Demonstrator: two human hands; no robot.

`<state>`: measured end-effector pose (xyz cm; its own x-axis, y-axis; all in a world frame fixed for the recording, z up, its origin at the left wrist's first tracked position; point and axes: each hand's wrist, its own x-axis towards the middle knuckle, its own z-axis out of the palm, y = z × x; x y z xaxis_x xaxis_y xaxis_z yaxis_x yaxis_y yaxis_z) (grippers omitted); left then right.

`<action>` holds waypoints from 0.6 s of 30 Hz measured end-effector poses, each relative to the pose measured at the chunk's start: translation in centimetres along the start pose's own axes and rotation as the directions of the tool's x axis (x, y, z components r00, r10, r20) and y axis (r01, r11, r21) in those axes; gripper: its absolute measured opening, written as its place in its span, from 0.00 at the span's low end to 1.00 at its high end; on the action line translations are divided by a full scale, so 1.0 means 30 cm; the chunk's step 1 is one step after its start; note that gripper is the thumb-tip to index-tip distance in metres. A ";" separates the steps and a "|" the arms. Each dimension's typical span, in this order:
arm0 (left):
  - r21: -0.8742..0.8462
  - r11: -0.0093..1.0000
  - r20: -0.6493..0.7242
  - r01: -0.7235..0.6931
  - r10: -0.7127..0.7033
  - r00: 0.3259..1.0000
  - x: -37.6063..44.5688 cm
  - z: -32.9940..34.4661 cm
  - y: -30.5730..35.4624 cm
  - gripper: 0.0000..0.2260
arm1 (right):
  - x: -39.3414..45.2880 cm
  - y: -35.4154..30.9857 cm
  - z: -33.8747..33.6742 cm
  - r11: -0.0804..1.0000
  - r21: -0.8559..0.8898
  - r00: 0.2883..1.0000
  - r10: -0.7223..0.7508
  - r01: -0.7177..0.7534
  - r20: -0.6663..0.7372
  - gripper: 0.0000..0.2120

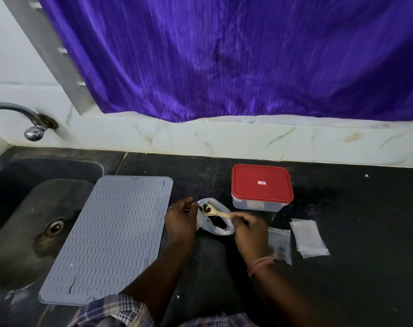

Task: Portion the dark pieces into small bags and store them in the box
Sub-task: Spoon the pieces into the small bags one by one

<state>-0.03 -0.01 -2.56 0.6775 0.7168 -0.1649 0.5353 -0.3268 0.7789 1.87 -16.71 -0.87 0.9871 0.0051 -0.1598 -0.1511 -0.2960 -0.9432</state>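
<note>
A white plastic bag (pixel 211 226) lies open on the dark counter, with dark pieces (pixel 220 223) inside. My left hand (pixel 180 219) pinches the bag's rim at its left side. My right hand (pixel 249 228) grips the handle of a wooden spoon (pixel 216 210), whose bowl carries a few dark pieces above the bag's mouth. To the right of my right wrist lies a small clear bag (pixel 281 244) holding a few dark pieces. A stack of empty small bags (pixel 308 237) lies farther right. The clear box with a red lid (pixel 261 186) stands shut behind the bag.
A grey ribbed mat (pixel 111 237) lies left of my hands, partly over the sink (pixel 23 208). A metal tap (pixel 33 128) juts from the tiled wall at the left. A purple curtain (pixel 248 55) hangs behind the counter.
</note>
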 end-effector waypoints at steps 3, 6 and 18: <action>-0.086 0.996 0.015 0.031 -0.030 0.999 -0.008 -0.008 0.008 0.06 | 0.000 0.012 0.010 0.978 -0.176 0.993 -0.115 0.114 0.005 0.09; -0.178 0.983 0.051 0.045 -0.037 0.998 -0.018 -0.011 0.010 0.04 | -0.001 0.002 0.015 0.916 -0.294 0.962 -0.265 0.273 0.068 0.07; -0.380 0.916 0.077 0.131 -0.110 0.991 -0.024 -0.010 -0.011 0.08 | -0.020 0.025 0.038 0.455 -0.609 0.752 -0.502 0.650 0.427 0.16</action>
<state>-0.84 -0.23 -2.50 0.6511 0.6991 -0.2957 0.3872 0.0292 0.9215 1.12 -15.84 -1.82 0.7959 0.5607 0.2286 0.6044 -0.7130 -0.3554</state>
